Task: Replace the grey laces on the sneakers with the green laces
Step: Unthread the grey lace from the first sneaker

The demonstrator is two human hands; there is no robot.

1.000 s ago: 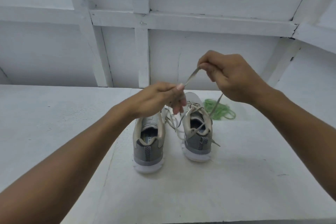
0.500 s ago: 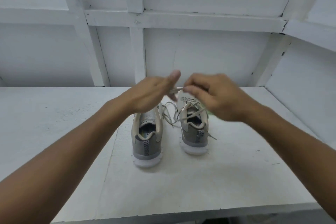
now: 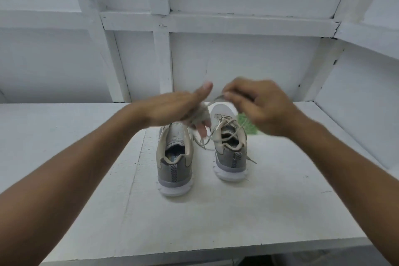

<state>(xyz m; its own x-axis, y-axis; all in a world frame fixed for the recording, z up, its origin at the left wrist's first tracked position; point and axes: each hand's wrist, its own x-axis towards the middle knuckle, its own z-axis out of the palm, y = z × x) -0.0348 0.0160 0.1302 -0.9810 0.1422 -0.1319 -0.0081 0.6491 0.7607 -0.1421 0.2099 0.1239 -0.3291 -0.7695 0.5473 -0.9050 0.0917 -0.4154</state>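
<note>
Two grey sneakers stand heel toward me on the white surface, the left sneaker [image 3: 175, 164] and the right sneaker [image 3: 230, 153]. A loose grey lace [image 3: 224, 127] trails from the right sneaker up to my hands. My right hand [image 3: 257, 108] pinches the lace end above the right sneaker's toe. My left hand [image 3: 179, 108] hovers over the left sneaker with lace wound round its fingers, thumb raised. Green laces [image 3: 248, 125] lie behind the right sneaker, mostly hidden by my right hand.
The white table [image 3: 216, 222] ends in a front edge near the bottom of the view. White framed walls [image 3: 216, 56] close it in at the back and right.
My right hand dropped from high above the sneakers down to meet my left hand. The lace now wraps round my left fingers. The view shifted slightly.
</note>
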